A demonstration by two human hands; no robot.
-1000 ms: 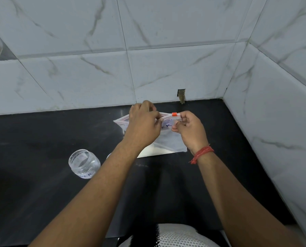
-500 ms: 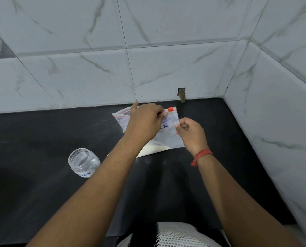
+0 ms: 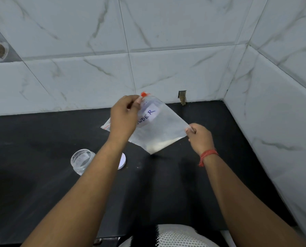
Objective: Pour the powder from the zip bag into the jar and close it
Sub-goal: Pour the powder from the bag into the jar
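A clear zip bag [image 3: 163,127] with an orange slider and a hand-written label is held up, tilted, over the black counter [image 3: 41,139]. White powder lies along its lower edge. My left hand [image 3: 124,118] grips the bag's top by the zip, near the slider. My right hand [image 3: 199,137] pinches the bag's right corner. An open clear jar [image 3: 81,160] stands on the counter to the left, partly behind my left forearm. Its white lid [image 3: 122,162] lies flat beside it, mostly hidden by the same forearm.
White marble-look tiled walls [image 3: 166,72] close the counter at the back and on the right, meeting in a corner. A small hole [image 3: 182,97] sits low in the back wall. The counter's front edge runs along the bottom of the view.
The bag has been lifted off the counter and turned. My right hand moved from the zip down and right to the bag's corner; my left hand rose with the zip end.
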